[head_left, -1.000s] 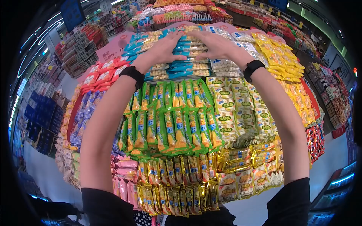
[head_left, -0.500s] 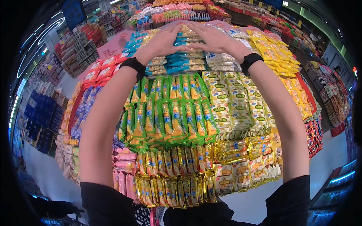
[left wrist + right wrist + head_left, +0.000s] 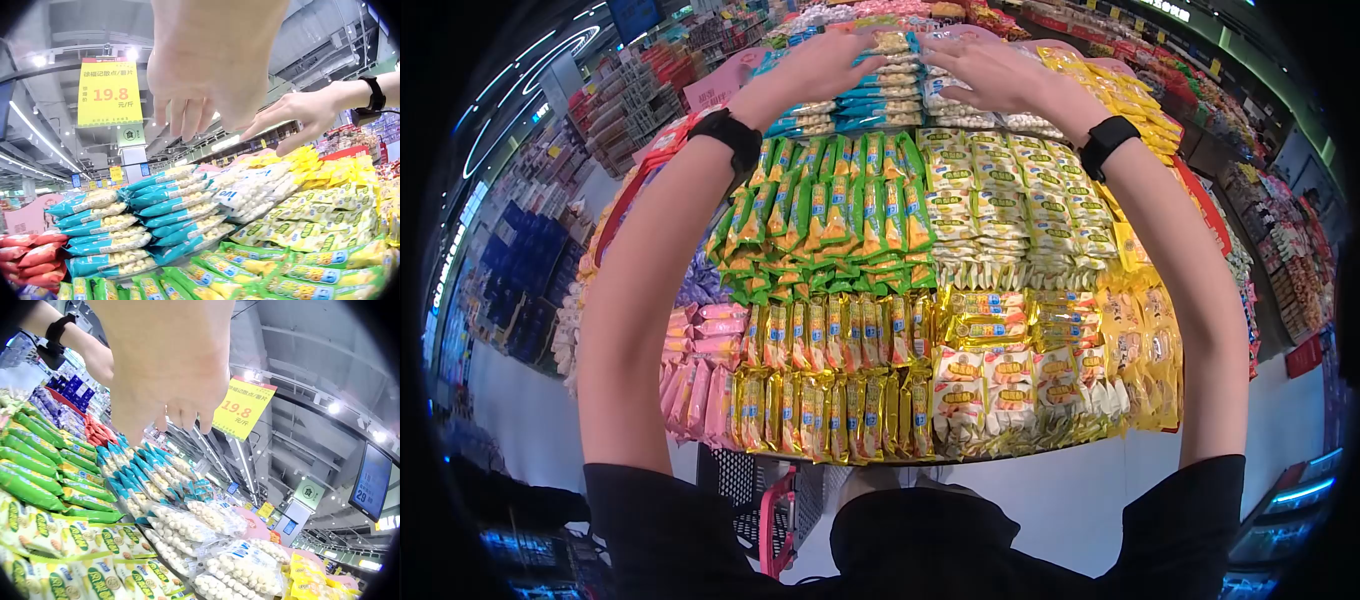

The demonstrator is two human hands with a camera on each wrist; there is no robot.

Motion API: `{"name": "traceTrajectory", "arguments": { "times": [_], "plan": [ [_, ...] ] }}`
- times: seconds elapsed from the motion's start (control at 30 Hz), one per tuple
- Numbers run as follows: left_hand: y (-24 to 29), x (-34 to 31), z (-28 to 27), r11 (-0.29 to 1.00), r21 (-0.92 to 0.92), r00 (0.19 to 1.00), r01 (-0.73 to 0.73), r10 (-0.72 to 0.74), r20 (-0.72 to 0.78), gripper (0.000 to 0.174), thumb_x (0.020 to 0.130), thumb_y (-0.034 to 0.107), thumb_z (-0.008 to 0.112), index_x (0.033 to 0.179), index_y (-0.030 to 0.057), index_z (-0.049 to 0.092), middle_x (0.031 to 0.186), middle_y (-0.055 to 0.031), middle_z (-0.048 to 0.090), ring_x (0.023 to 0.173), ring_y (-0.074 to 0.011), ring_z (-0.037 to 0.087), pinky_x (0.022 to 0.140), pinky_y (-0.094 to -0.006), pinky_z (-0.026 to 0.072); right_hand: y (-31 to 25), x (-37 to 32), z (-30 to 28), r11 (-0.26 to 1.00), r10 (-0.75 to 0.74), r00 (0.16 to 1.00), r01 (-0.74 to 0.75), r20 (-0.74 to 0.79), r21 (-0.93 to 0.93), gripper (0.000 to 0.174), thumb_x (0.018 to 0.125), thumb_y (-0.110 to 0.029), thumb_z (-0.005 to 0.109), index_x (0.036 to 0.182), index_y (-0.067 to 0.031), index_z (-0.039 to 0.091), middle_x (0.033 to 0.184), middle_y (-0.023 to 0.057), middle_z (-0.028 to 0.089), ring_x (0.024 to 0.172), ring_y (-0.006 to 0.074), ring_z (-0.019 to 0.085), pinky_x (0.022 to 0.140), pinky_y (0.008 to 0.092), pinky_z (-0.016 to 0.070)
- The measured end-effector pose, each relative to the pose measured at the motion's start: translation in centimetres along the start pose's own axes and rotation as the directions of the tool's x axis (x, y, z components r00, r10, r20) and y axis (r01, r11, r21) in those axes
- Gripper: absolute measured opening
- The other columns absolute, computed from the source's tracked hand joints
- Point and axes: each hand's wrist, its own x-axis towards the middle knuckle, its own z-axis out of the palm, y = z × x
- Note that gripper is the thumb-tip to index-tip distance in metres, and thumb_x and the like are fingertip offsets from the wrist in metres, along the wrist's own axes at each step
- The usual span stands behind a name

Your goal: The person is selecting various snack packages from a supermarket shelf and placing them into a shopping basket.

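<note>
My left hand hovers over stacked blue-and-clear bags of pale round snacks, fingers stretched out. Opposite it, my right hand reaches inward, also with straight fingers, over the edge where those bags meet clear bags of white round pieces. A gap separates the two hands. From the left wrist, the blue stack lies below the hands with air between. Neither hand holds anything. Each wrist wears a black band.
Green snack packs and white-green packets fill the nearer display, with gold packs in front. Yellow bags lie right and pink packs left. A basket with a pink handle is below. A yellow price sign hangs overhead.
The head view has tilted down, so the display and hands sit higher in it. The hands, whose fingertips and thumbs were close together, have drawn apart. The packs keep their places.
</note>
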Motion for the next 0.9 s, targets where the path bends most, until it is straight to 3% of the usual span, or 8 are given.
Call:
{"name": "traceTrajectory", "arguments": {
  "times": [0.23, 0.3, 0.37, 0.53, 0.67, 0.77, 0.83, 0.9],
  "plan": [
    [8.6, -7.2, -7.2, 0.993, -0.008, 0.993, -0.117, 0.117, 0.028, 0.036, 0.099, 0.034, 0.055, 0.115, 0.0038, 0.066, 0.104, -0.0183, 0.068, 0.099, -0.0358, 0.063, 0.086, -0.0457, 0.0493, -5.7, -8.1, -7.4, 0.984, -0.044, 0.976, 0.005, 0.212, 0.178, 0.045, 0.097, -0.028, 0.057, 0.133, -0.0022, 0.051, 0.144, 0.0179, 0.048, 0.125, 0.0349, 0.053, 0.105, 0.0439, 0.0438],
    [11.4, -11.3, -9.4, 0.986, -0.049, 0.987, -0.157, 0.158, 0.018, 0.036, 0.098, 0.033, 0.056, 0.115, 0.0035, 0.066, 0.104, -0.018, 0.068, 0.099, -0.0352, 0.063, 0.086, -0.0451, 0.0495, -8.8, -11.7, -9.4, 0.963, -0.017, 0.986, -0.027, 0.163, 0.267, 0.042, 0.097, -0.026, 0.057, 0.132, -0.0032, 0.052, 0.144, 0.0166, 0.049, 0.126, 0.0344, 0.053, 0.106, 0.0441, 0.0435],
    [15.0, -16.5, -11.5, 0.979, -0.159, 0.991, -0.131, 0.131, -0.012, 0.036, 0.096, 0.032, 0.059, 0.114, 0.0022, 0.066, 0.102, -0.0187, 0.068, 0.097, -0.0358, 0.062, 0.087, -0.0445, 0.0487, -12.0, -15.0, -11.4, 0.932, 0.015, 0.993, -0.057, 0.118, 0.358, 0.039, 0.096, -0.025, 0.058, 0.129, -0.0034, 0.054, 0.143, 0.0163, 0.051, 0.125, 0.0339, 0.054, 0.105, 0.0438, 0.044],
    [22.2, -30.4, -15.1, 0.93, -0.349, 0.958, 0.12, -0.016, 0.285, 0.035, 0.091, 0.029, 0.067, 0.113, 0.0013, 0.066, 0.097, -0.0194, 0.067, 0.093, -0.0369, 0.062, 0.086, -0.044, 0.0479, -21.5, -22.0, -13.4, 0.787, 0.148, 0.983, -0.184, 0.11, 0.589, 0.033, 0.095, -0.02, 0.06, 0.124, -0.004, 0.058, 0.139, 0.0161, 0.054, 0.122, 0.0322, 0.056, 0.103, 0.043, 0.0445],
    [25.2, -41.3, -15.2, 0.808, -0.385, 0.843, 0.447, -0.236, 0.483, 0.037, 0.091, 0.032, 0.067, 0.109, -0.0004, 0.067, 0.095, -0.0213, 0.068, 0.091, -0.039, 0.064, 0.082, -0.0447, 0.05, -30.2, -23.4, -14.4, 0.671, 0.162, 0.98, -0.198, 0.119, 0.715, 0.031, 0.095, -0.017, 0.059, 0.123, -0.0049, 0.059, 0.138, 0.0139, 0.055, 0.124, 0.031, 0.055, 0.103, 0.0427, 0.0441],
    [27.1, -50.9, -13.5, 0.788, -0.189, 0.703, 0.586, -0.378, 0.602, 0.041, 0.091, 0.036, 0.066, 0.105, -0.0023, 0.068, 0.094, -0.0232, 0.069, 0.089, -0.0406, 0.065, 0.079, -0.0454, 0.0516, -36.2, -22.9, -16.4, 0.584, 0.144, 0.985, -0.158, 0.09, 0.796, 0.031, 0.095, -0.016, 0.06, 0.124, -0.0044, 0.059, 0.139, 0.0137, 0.055, 0.124, 0.031, 0.054, 0.103, 0.0426, 0.0439],
    [29.0, -56.1, -12.4, 0.743, -0.047, 0.55, 0.667, -0.449, 0.705, 0.047, 0.09, 0.043, 0.067, 0.099, -0.0034, 0.07, 0.094, -0.0242, 0.069, 0.087, -0.0414, 0.066, 0.079, -0.0459, 0.0524, -39.6, -22.8, -17.5, 0.529, 0.118, 0.989, -0.135, 0.085, 0.838, 0.032, 0.095, -0.015, 0.06, 0.124, -0.0038, 0.059, 0.139, 0.0149, 0.054, 0.126, 0.0311, 0.053, 0.105, 0.0422, 0.0429],
    [31.1, -61.7, -10.6, 0.697, -0.004, 0.49, 0.717, -0.499, 0.715, 0.064, 0.083, 0.052, 0.071, 0.109, -0.0057, 0.064, 0.092, -0.026, 0.068, 0.086, -0.0422, 0.067, 0.075, -0.0483, 0.0531, -42.5, -22.9, -17.9, 0.479, 0.077, 0.995, -0.099, 0.071, 0.872, 0.032, 0.094, -0.015, 0.059, 0.124, -0.0034, 0.058, 0.139, 0.0153, 0.054, 0.126, 0.0314, 0.052, 0.105, 0.0421, 0.0423]
  ]
}}
